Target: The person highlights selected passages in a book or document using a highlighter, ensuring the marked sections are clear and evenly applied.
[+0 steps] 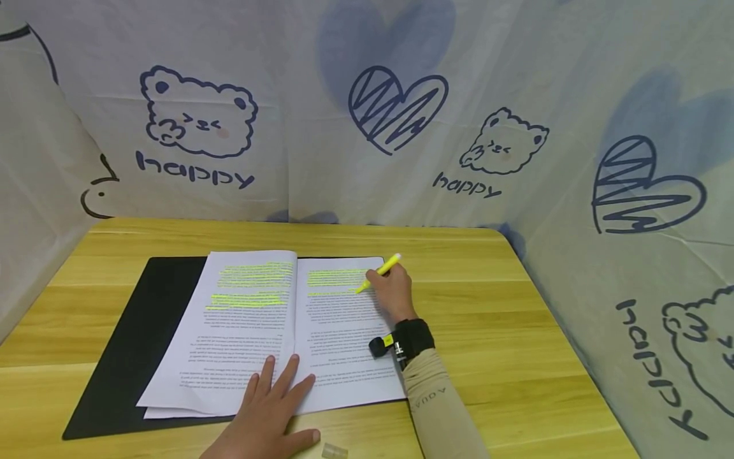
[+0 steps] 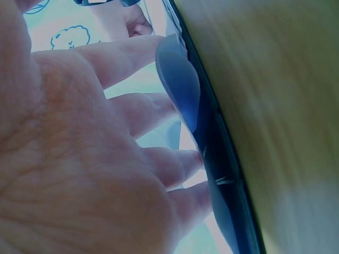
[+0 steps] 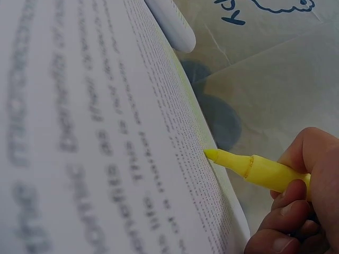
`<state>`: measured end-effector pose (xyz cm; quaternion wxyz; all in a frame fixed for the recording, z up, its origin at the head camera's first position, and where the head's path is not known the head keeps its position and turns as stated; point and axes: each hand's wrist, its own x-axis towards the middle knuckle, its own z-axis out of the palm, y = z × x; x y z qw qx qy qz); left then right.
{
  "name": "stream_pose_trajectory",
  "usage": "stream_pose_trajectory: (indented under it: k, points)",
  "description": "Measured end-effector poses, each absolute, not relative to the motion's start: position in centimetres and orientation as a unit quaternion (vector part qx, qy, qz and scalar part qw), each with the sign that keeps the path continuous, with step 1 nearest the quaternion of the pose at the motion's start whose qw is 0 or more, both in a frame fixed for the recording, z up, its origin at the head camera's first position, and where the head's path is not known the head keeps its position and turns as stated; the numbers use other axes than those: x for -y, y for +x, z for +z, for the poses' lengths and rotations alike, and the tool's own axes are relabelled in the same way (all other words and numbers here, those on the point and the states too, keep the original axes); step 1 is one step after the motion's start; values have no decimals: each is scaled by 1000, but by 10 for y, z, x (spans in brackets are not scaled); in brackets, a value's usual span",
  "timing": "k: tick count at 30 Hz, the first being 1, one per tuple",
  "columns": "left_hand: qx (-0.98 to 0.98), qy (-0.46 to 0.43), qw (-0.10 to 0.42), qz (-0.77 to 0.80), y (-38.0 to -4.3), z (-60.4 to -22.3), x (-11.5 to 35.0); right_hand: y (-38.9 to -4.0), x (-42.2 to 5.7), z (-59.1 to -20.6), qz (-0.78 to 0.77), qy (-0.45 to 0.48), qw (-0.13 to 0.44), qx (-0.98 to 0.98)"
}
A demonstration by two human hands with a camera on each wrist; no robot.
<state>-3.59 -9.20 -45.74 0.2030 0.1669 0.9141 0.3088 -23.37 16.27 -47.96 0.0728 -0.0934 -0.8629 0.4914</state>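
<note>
Between the curled fingers and thumb of my right hand (image 1: 394, 290) is a yellow highlighter (image 3: 270, 172), its tip on the right page near the end of a marked line. Printed sheets (image 1: 338, 376) lie spread as two pages, with yellow lines across the upper text of both. My left hand (image 1: 266, 411) rests with fingers spread and straight on the lower edge of the pages, near the middle fold. In the left wrist view, the left fingertips (image 2: 188, 164) meet the curved paper edge.
Beneath the sheets is a black mat or folder (image 1: 123, 357), showing mostly at the left. A small translucent cap (image 1: 335, 451) lies beside the left thumb on the wooden table (image 1: 493, 357). A printed cloth (image 1: 309, 127) hangs behind and at the sides.
</note>
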Motion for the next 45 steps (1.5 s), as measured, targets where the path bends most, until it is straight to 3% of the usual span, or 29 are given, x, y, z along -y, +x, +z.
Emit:
stream_pose_trajectory:
  k: [45]
  points:
    - [-918, 165, 199, 302, -36, -460, 91, -234, -172, -478, 505, -106, 70, 854]
